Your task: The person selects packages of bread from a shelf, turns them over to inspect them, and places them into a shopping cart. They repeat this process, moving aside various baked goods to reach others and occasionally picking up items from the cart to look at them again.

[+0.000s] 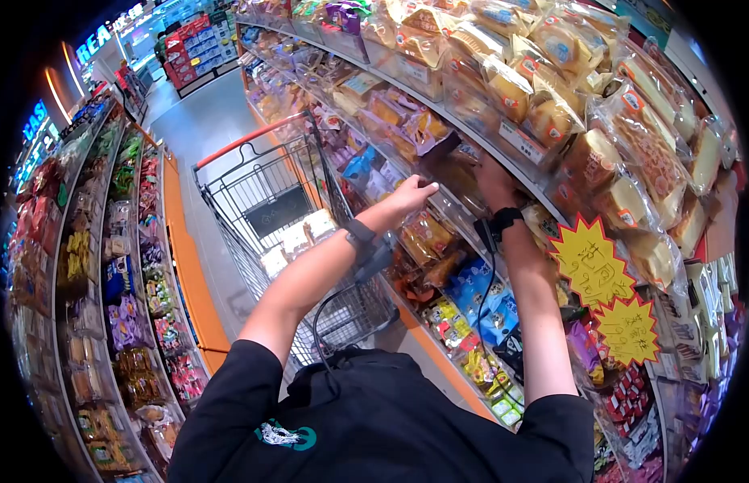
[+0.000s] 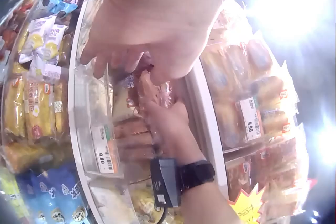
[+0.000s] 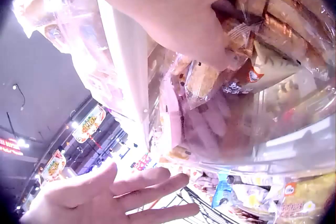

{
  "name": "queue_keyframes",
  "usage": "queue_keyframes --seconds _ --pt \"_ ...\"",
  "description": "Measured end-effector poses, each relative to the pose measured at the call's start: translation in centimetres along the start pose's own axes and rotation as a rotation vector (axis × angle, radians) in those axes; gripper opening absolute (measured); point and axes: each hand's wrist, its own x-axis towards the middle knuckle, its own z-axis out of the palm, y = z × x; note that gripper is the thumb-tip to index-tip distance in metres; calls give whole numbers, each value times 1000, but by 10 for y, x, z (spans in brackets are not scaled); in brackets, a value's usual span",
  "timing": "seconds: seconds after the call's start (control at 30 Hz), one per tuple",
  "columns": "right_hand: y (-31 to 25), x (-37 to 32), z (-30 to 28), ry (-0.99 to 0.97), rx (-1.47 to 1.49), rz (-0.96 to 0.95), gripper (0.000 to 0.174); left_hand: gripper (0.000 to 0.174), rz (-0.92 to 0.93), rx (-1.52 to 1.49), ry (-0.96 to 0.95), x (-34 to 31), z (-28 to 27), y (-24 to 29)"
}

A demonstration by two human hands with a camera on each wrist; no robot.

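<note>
In the head view my right hand (image 1: 497, 189) reaches into a clear bin on the middle shelf, partly hidden under the shelf above. Its fingers grip a wrapped bread (image 2: 148, 88) in the left wrist view, where the right hand (image 2: 167, 121) is seen below the left hand (image 2: 149, 40). The right wrist view shows the right hand (image 3: 184, 29) against the wrappers, its fingertips partly hidden. My left hand (image 1: 413, 196) hovers by the bin's front edge, holding nothing; its fingers look spread and relaxed in the right wrist view (image 3: 126, 195).
A shopping cart (image 1: 250, 143) with several white-topped packs (image 1: 310, 228) stands to the left. Bagged breads (image 1: 552, 109) fill the upper shelf, above a price label (image 1: 521, 142). Yellow star signs (image 1: 592, 262) hang at the right. Another snack shelf (image 1: 109, 266) lines the far left.
</note>
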Motion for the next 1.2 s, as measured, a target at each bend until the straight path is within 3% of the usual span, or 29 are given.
queue_keyframes --seconds 0.13,0.27,0.4,0.5,0.53,0.6,0.67,0.8,0.97,1.2 --pt "-15 -12 -6 -25 -23 42 37 42 110 -169 78 5 4 4" --pt "-27 -19 -12 -65 -90 109 41 34 213 -154 61 25 -2 10" --pt "-28 -22 -2 24 -203 108 50 28 112 -246 38 51 -7 21" --pt "-22 -24 19 119 -179 78 55 29 251 -435 98 73 0 21" --pt "-27 -28 15 157 -200 36 56 31 261 -463 1 93 -5 15" --pt "-39 -38 6 233 -246 -46 57 33 321 -448 3 117 -10 8" --pt "-43 -47 3 124 -175 -30 57 38 282 -508 -34 134 -12 -1" --pt "-54 -62 -7 -94 -23 37 59 35 254 -403 59 105 -6 13" --pt "-56 -77 0 -37 8 -22 59 36 216 -196 14 76 -9 -6" --pt "-74 -94 -16 -6 175 27 61 47 233 -283 -36 45 -7 -14"
